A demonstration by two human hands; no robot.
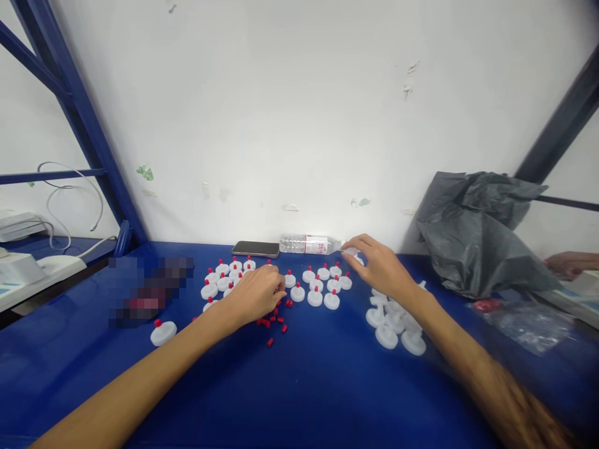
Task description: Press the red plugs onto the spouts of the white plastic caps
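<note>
A white round plastic disc with a red tip (163, 334) stands alone at the left of the glossy blue table (299, 386). To its right, a cluster of white discs with red-capped spouts (208, 290) stands close together, partly hidden by the left forearm. Hazard: a lowered wrist could tip these pieces. A dark flat phone (256, 249) lies behind them.

The left hand (262, 290) is at the small loose red cylindrical caps (270, 343). Hazard: the caps lie scattered, some in contact; a careless sweep could roll them away or lift two at once. Left fingers: curled inward, tips drawn together just above the caps. Whether a cap is pinched cannot be told, as the back of the hand hides the contact.

A clear plastic bottle with a printed label (304, 244) lies on its side at the wall. In front of it stands a second group of red-capped discs (314, 298).

The right hand (374, 259) is beside the bottle's neck. Hazard: a forward overreach could knock the bottle. Right fingers: thumb and index finger bent toward each other, with a white piece showing between them; a firm grasp cannot be confirmed.

Below the right forearm lies a pile of uncapped white discs (387, 337). Hazard: a dragging forearm could spread the pile. A crumpled grey plastic bag (482, 231) stands farther right.
</note>
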